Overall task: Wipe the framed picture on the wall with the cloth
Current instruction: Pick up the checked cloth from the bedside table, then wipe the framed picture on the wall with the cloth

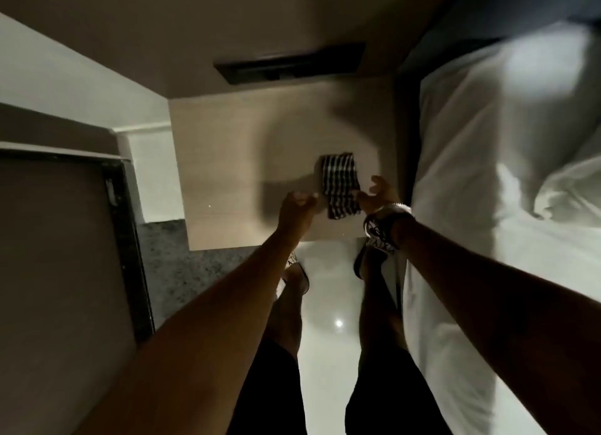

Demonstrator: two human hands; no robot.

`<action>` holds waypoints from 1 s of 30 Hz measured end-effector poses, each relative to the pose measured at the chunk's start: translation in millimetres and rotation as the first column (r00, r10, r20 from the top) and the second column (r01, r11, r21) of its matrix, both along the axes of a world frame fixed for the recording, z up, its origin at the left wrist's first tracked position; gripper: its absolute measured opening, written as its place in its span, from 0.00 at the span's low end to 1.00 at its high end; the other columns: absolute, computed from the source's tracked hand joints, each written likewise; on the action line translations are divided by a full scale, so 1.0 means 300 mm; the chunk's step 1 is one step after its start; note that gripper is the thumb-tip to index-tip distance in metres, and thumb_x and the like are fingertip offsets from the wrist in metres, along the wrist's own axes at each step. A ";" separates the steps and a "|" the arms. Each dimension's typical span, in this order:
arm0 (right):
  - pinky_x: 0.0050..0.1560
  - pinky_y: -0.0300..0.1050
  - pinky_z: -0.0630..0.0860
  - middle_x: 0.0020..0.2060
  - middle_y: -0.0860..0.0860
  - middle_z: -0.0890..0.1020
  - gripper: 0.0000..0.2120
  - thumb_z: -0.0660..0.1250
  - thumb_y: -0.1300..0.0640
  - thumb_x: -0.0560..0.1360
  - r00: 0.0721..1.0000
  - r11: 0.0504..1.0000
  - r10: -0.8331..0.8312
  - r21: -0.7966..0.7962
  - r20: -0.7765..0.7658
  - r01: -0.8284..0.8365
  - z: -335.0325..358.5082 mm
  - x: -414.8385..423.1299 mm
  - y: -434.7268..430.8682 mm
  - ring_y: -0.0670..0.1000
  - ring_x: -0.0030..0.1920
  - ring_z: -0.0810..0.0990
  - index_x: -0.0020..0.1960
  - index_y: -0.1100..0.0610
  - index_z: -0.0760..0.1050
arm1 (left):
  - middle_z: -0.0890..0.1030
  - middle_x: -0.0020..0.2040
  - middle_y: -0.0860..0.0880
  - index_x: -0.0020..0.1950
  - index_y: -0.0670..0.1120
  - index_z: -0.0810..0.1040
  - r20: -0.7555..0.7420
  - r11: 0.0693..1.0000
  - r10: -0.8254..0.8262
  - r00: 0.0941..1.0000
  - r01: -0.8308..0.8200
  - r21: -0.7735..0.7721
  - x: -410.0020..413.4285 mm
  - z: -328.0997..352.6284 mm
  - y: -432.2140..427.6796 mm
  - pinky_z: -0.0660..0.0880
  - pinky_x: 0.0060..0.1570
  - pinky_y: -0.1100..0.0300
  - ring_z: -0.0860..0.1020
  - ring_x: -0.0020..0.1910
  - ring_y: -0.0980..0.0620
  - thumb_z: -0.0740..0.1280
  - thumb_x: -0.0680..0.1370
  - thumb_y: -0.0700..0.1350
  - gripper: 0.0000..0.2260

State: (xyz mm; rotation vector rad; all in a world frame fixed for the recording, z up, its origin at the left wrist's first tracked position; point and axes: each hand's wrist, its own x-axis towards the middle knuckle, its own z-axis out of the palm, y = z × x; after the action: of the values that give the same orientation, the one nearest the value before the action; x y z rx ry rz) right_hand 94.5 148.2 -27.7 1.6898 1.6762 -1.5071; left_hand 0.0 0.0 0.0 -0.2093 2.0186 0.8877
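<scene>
Cloth (pixel 340 184), black-and-white checked, folded, lies flat on the light wooden nightstand (pixel 227 161), toward its right front part. Left of the nightstand: dark-framed panel (pixel 126 239) low at the frame's left edge, can't tell if it is the picture. Left hand (pixel 294 207) just left of the cloth, fingers curled together, holding nothing, thumb near the cloth's edge. Right hand (pixel 377 195) just right of the cloth, fingers apart, tips touching its right edge; wristband (pixel 385 221) on that wrist. White bed (pixel 504 174) right of the nightstand.
</scene>
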 end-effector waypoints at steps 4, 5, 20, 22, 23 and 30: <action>0.52 0.43 0.74 0.60 0.60 0.80 0.25 0.72 0.58 0.71 0.999 0.998 0.038 0.043 -0.026 -0.037 -0.119 -0.066 0.003 0.57 0.57 0.79 0.66 0.62 0.71 | 0.77 0.44 0.45 0.58 0.31 0.75 0.107 0.986 0.150 0.983 -0.157 0.057 -0.007 -0.137 0.097 0.72 0.37 0.65 0.75 0.42 0.51 0.67 0.79 0.43 0.15; 0.52 0.46 0.76 0.56 0.59 0.83 0.20 0.72 0.58 0.70 0.997 0.995 0.078 0.071 -0.020 -0.076 -0.154 -0.069 -0.002 0.57 0.54 0.81 0.61 0.62 0.74 | 0.79 0.48 0.42 0.59 0.33 0.76 0.118 0.982 0.171 0.978 -0.179 0.059 -0.001 -0.163 0.121 0.73 0.43 0.60 0.76 0.45 0.49 0.67 0.79 0.43 0.15; 0.54 0.58 0.79 0.50 0.60 0.82 0.02 0.68 0.62 0.76 0.957 0.824 -0.236 -0.558 -0.171 0.103 0.077 -0.079 0.050 0.61 0.49 0.82 0.48 0.59 0.79 | 0.79 0.62 0.37 0.67 0.37 0.74 0.457 0.930 0.192 0.869 -0.310 0.198 -0.011 0.039 0.132 0.74 0.58 0.44 0.77 0.59 0.38 0.64 0.81 0.44 0.17; 0.54 0.57 0.78 0.48 0.59 0.82 0.06 0.63 0.64 0.78 0.928 0.778 -0.302 -0.619 -0.219 0.107 0.205 -0.105 0.087 0.60 0.49 0.81 0.51 0.62 0.78 | 0.80 0.61 0.37 0.63 0.39 0.76 0.421 0.925 0.175 0.890 -0.295 0.239 -0.047 0.161 0.154 0.74 0.57 0.43 0.79 0.59 0.38 0.66 0.80 0.43 0.14; 0.53 0.56 0.78 0.47 0.58 0.83 0.07 0.62 0.64 0.78 0.908 0.750 -0.348 -0.650 -0.232 0.121 0.270 -0.115 0.103 0.59 0.48 0.82 0.53 0.63 0.77 | 0.82 0.58 0.38 0.59 0.41 0.78 0.388 0.921 0.173 0.905 -0.288 0.261 -0.064 0.223 0.171 0.74 0.55 0.44 0.80 0.57 0.39 0.67 0.79 0.43 0.10; 0.50 0.56 0.81 0.41 0.57 0.84 0.11 0.56 0.70 0.76 0.750 0.847 -0.346 -0.532 -0.563 -0.008 0.922 -0.212 0.270 0.56 0.42 0.84 0.56 0.67 0.73 | 0.82 0.44 0.46 0.51 0.45 0.77 0.177 0.869 0.113 0.978 -0.184 0.460 -0.168 0.863 0.343 0.70 0.24 0.64 0.79 0.33 0.56 0.69 0.78 0.41 0.03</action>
State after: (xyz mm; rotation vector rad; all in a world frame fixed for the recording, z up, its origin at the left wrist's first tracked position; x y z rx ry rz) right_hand 31.0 229.2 249.1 1.1125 1.1870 -2.5715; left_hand -50.4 103.0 259.0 -0.1491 1.6068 1.3962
